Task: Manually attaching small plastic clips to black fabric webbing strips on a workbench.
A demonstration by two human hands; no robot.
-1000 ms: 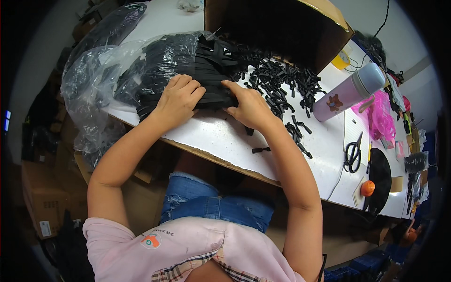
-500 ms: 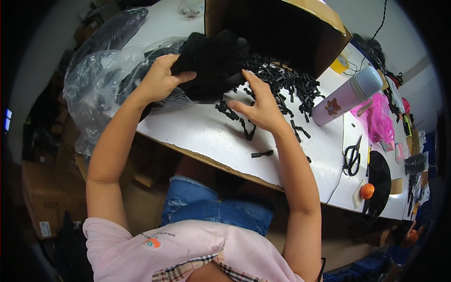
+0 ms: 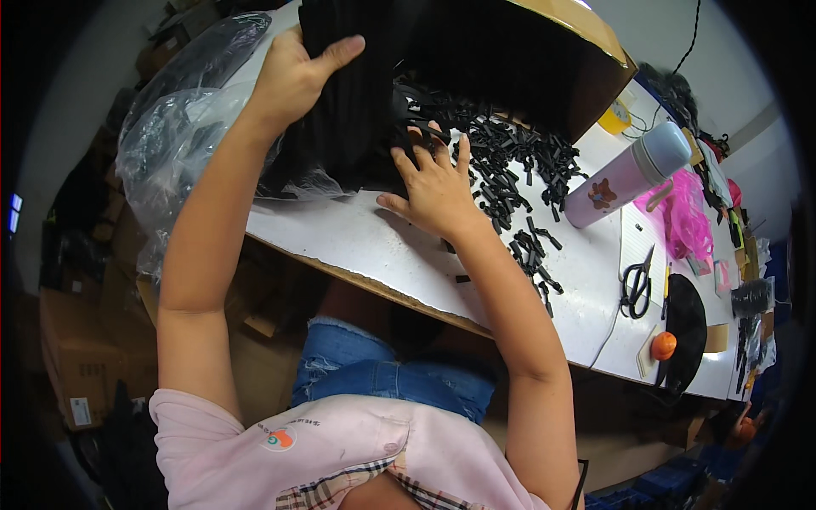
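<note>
My left hand [image 3: 293, 81] is closed around the edge of a bundle of black fabric-like strips [image 3: 344, 119], its thumb lying across the near face. The bundle hangs upright at the mouth of a cardboard box, and its lower part rests on the clear plastic bag at the table edge. My right hand [image 3: 438, 187] reaches in from the right with fingers spread, its tips at small black plastic pieces beside the bundle. More of these black pieces [image 3: 501, 161] lie heaped to the right of that hand. The dark bundle hides part of the box opening.
The open cardboard box [image 3: 586, 38] tilts over the far side of the white table [image 3: 340, 238]. A clear plastic bag [image 3: 178, 144] lies at the left. At the right are a lilac bottle [image 3: 625, 174], black scissors [image 3: 637, 285], an orange fruit [image 3: 664, 345] and pink plastic [image 3: 687, 217].
My left hand has moved up and away, raising the black bundle. My right hand has come slightly left and nearer, fingers now spread. Some loose black pieces have shifted right along the table.
</note>
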